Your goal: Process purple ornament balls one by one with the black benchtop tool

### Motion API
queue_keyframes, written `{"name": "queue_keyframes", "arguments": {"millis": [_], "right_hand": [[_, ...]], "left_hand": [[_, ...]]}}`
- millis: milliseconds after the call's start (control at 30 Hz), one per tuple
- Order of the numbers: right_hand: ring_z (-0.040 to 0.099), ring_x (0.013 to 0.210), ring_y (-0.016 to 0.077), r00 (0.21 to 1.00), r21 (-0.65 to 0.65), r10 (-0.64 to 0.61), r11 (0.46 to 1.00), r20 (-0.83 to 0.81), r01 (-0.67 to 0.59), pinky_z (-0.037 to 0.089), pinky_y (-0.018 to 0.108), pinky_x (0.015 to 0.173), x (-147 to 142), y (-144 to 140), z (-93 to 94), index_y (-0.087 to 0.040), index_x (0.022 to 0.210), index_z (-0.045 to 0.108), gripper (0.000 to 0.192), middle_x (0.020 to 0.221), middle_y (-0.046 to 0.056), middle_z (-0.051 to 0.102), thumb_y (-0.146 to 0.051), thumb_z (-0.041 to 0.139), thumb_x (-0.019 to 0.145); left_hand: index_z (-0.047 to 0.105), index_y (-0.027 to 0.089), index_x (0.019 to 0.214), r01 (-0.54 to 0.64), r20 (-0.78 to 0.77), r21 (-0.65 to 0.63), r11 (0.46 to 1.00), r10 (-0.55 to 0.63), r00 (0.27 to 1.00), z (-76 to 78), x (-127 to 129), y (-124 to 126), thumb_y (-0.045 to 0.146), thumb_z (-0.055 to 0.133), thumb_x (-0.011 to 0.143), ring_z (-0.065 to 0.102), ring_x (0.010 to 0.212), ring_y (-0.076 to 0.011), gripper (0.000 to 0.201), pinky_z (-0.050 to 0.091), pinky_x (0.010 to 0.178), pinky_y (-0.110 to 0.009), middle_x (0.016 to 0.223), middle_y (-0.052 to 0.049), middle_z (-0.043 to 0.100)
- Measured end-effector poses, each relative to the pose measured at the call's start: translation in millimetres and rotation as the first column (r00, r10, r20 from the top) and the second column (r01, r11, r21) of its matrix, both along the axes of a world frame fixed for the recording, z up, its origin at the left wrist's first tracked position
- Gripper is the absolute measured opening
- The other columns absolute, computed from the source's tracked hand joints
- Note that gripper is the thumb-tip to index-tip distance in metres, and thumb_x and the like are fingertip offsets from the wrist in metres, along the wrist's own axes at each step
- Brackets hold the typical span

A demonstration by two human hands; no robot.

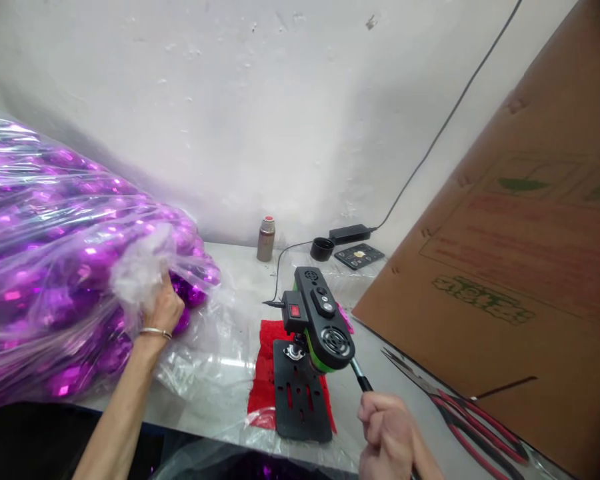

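At the mouth of a big clear plastic bag [130, 207] on the left, my left hand [165, 308] is closed on a bunched, whitish fold of the plastic; its fingertips are partly hidden. Shiny purple balls [83, 313] fill the bag. My right hand [387, 427], at the lower right, grips the black handle of a metal rod [359, 373]. The rod's far end disappears behind a black and green machine [325, 313] with round vents and a red switch. Its black slotted base plate [303, 393] rests on red cloth [265, 373].
A large cardboard box [510, 227] leans over the right side. Red-handled scissors [470, 420] lie beside it. Toward the wall are a small flask [266, 241], a black cup [323, 249], a power adapter [350, 233] with cable, and a dark flat phone-like thing [359, 256].
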State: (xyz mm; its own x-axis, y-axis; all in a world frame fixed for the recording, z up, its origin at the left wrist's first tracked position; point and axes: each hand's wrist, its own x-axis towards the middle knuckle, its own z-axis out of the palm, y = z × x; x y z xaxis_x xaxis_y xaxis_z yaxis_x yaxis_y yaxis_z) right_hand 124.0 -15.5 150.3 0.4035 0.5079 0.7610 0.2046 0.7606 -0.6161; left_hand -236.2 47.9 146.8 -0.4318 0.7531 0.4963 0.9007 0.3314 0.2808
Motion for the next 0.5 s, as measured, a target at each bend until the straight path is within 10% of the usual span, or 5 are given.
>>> {"name": "queue_keyframes", "arguments": {"millis": [200, 367, 500], "right_hand": [[0.047, 0.056, 0.0082, 1.000, 0.061, -0.023, 0.998, -0.013, 0.024, 0.033, 0.022, 0.050, -5, 3, 6.9, -0.018, 0.060, 0.041, 0.047, 0.057, -0.005, 0.037, -0.016, 0.057, 0.105], [0.049, 0.058, 0.0089, 1.000, 0.049, 0.008, 0.999, 0.015, -0.008, 0.031, 0.022, 0.050, -1, 1, 0.9, -0.018, 0.061, 0.043, 0.045, 0.058, -0.004, 0.041, -0.013, 0.056, 0.104], [0.048, 0.055, 0.0094, 0.999, 0.030, -0.032, 0.999, -0.010, 0.033, 0.029, 0.024, 0.049, -2, -1, -1.8, -0.019, 0.060, 0.043, 0.046, 0.059, -0.002, 0.045, -0.013, 0.056, 0.104]], "left_hand": [[0.025, -0.011, 0.161, 0.083, -0.131, 0.171, 0.982, -0.061, 0.989, 39.3, -18, 13, 0.010, 0.039, 0.093, 0.040, 0.153, -0.0479, 0.073, 0.037, 0.124, -0.065, 0.165, -0.037, 0.036], [0.047, -0.002, 0.154, 0.204, -0.044, 0.074, 0.976, -0.202, 0.978, -7.5, 18, -3, 0.012, 0.037, 0.096, 0.051, 0.150, -0.0411, 0.061, 0.048, 0.120, -0.055, 0.162, -0.032, 0.047], [0.055, 0.010, 0.149, 0.098, 0.143, -0.079, 0.992, -0.086, 0.986, -36.6, 34, -16, 0.027, 0.042, 0.103, 0.072, 0.122, -0.0427, 0.051, 0.059, 0.103, -0.058, 0.137, -0.027, 0.070]]}}
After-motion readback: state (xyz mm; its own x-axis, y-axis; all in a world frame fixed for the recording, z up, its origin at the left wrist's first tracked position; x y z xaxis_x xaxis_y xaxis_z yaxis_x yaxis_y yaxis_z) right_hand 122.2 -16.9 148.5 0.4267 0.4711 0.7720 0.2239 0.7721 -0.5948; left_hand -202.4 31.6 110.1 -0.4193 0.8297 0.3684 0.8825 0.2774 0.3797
